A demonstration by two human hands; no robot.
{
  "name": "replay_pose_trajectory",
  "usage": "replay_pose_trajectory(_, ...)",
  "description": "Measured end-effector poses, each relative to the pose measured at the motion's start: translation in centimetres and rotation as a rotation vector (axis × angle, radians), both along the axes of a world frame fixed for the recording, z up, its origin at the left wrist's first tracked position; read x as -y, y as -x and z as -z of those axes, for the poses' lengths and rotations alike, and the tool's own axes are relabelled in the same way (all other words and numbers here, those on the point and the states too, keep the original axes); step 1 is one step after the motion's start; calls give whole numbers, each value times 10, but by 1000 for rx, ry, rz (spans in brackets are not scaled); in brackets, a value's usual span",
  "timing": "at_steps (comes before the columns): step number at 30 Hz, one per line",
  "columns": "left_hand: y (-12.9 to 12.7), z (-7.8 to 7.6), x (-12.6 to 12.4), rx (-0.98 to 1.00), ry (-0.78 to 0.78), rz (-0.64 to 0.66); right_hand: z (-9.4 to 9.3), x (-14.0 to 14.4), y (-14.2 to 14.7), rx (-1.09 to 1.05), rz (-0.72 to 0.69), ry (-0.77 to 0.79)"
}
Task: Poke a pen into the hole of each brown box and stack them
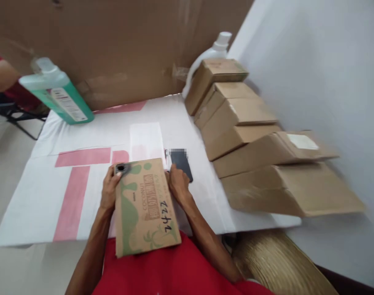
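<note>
A brown cardboard box (pixel 150 205) with green print, the word COCONUT and the handwritten number 2422 rests against my red shirt at the table's front edge. My left hand (pixel 109 186) grips its upper left corner, the thumb beside a dark round hole (pixel 121 168) in the face. To the right of the box, my right hand (pixel 180 183) points one finger onto a dark phone-like slab (pixel 181 164) lying on the table. Its other fingers are partly hidden, and its thumb side is close to the box's edge.
Several brown cardboard boxes (pixel 251 153) line the table's right side by the wall. A white jug (pixel 211 53) stands behind them. A green liquid bottle (pixel 62 96) is at the back left. A cardboard partition (pixel 122 45) closes the back; another person's arm (pixel 2 76) shows at left.
</note>
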State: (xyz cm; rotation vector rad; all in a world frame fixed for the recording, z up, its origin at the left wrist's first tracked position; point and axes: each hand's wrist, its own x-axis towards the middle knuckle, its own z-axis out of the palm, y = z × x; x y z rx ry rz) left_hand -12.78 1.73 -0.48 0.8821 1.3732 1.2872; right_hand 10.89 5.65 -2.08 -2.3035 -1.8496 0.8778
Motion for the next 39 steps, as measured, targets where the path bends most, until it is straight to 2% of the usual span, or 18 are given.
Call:
replay_pose_trajectory(3, -11, 4, -5, 39, -17, 37, -4, -3, -2, 54, -64, 77)
replay_pose_trajectory(7, -10, 6, -6, -8, -60, 49, -8, -5, -9, 45, -188, 84)
replay_pose_trajectory(12, 0, -8, -16, -204, -19, 59, -9, -5, -13, 86, -253, 105)
replay_pose_trajectory(14, 1, -14, -19, -257, -4, 44, -10, -7, -16, 64, -233, 80)
replay_pose_trajectory(16, -1, -16, -19, -262, 4, 39, -15, -10, -18, 21, -126, -38)
replay_pose_trajectory(18, -5, -15, -17, -251, 13, 20, -24, -16, -15, -63, 13, -276)
replay_pose_trajectory(19, -8, -14, -16, -240, 15, 4, -31, -19, -10, -123, 40, -416)
replay_pose_trajectory(21, -12, -12, -14, -228, 8, -32, -46, -25, 8, -261, -48, -618)
replay_pose_trajectory(22, -13, -11, -13, -228, 0, -45, -53, -27, 20, -312, -142, -646)
replay_pose_trajectory(23, -14, -11, -13, -232, -7, -51, -60, -29, 32, -335, -244, -622)
replay_pose_trajectory(25, -14, -11, -13, -252, -16, -51, -70, -31, 54, -326, -404, -469)
replay_pose_trajectory(27, -13, -12, -13, -269, -15, -46, -75, -32, 69, -301, -467, -321)
replay_pose_trajectory(29, -11, -13, -14, -273, -10, -39, -75, -32, 75, -271, -464, -270)
replay_pose_trajectory(35, -10, -18, -20, -288, 38, -26, -66, -31, 84, -212, -416, -303)
replay_pose_trajectory(37, -11, -19, -21, -297, 44, -45, -65, -31, 85, -250, -408, -304)
replay_pose_trajectory(39, -12, -21, -20, -311, 42, -54, -65, -30, 78, -373, -396, -372)
